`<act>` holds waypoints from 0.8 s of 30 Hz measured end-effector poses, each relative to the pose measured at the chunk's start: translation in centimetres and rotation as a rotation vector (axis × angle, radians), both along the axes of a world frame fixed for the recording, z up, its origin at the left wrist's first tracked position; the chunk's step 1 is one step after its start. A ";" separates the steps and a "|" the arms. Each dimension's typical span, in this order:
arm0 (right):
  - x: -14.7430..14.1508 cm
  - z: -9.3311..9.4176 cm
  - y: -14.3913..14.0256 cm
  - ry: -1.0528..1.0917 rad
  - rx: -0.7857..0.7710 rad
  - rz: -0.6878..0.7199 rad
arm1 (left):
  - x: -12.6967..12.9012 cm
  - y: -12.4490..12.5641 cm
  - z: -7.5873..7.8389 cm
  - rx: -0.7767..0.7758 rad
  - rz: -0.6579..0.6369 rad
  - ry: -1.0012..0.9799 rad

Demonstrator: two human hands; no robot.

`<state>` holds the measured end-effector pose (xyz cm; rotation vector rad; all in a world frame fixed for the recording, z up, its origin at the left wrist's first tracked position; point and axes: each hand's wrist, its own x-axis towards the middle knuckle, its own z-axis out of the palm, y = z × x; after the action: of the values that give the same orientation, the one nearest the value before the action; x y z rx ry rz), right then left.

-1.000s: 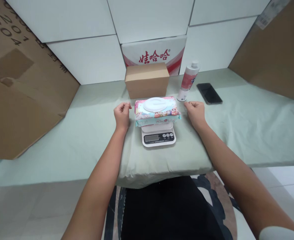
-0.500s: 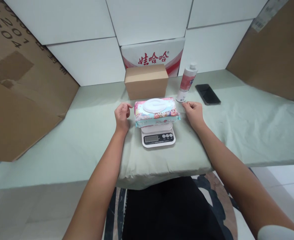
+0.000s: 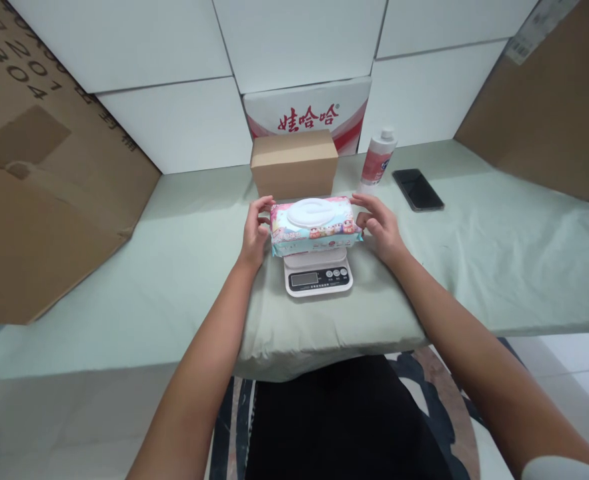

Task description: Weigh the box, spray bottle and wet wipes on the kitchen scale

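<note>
A worktop point(image 3: 174, 267) draped in pale green cloth is seen from above, backed by a wall of large white panels, with big brown cardboard sheets leaned at both sides. A small white kitchen scale point(image 3: 318, 275) is placed near the front edge of the worktop, its dark display and buttons turned toward the person. A pack of wet wipes point(image 3: 315, 225), pink and light blue with a white oval lid on top, is laid flat across the scale's platform and overhangs it on both sides.

The left hand point(image 3: 255, 230) is set against the left end of the pack, fingers curled around that end and the thumb near its top edge. The right hand point(image 3: 379, 227) is held at the right end, fingers spread and bent, the fingertips at or just off the wrapper; whether contact is made there cannot be told. The hands are kept apart, with the pack between them, and neither is seen fully closed on it.

Behind the scale a closed brown cardboard box point(image 3: 294, 163) is stood, and behind that box a white carton with red characters point(image 3: 308, 115) is propped against the wall. To the right of the box a white and pink bottle point(image 3: 377, 159) stands upright, and further right of it a dark phone point(image 3: 417, 189) lies flat on the cloth.
</note>
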<state>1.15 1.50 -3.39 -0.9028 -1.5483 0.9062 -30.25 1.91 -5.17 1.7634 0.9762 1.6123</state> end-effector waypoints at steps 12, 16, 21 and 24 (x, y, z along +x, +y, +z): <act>-0.4 -0.3 -0.1 -0.138 -0.035 0.176 | 0.3 -0.6 0.3 0.105 -0.151 0.236; -1.0 0.2 -0.1 -0.189 0.055 0.206 | 0.7 -0.6 0.6 0.159 -0.103 0.318; -1.7 0.9 -0.4 -0.148 0.049 0.210 | 0.8 -0.5 0.6 0.158 -0.065 0.304; -2.0 1.0 -0.7 -0.113 0.013 0.201 | 0.8 -0.5 0.6 0.159 -0.052 0.286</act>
<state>-0.83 0.85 -2.44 -0.8113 -1.7635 1.0000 -29.43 1.42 -4.52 2.1547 0.9394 1.4656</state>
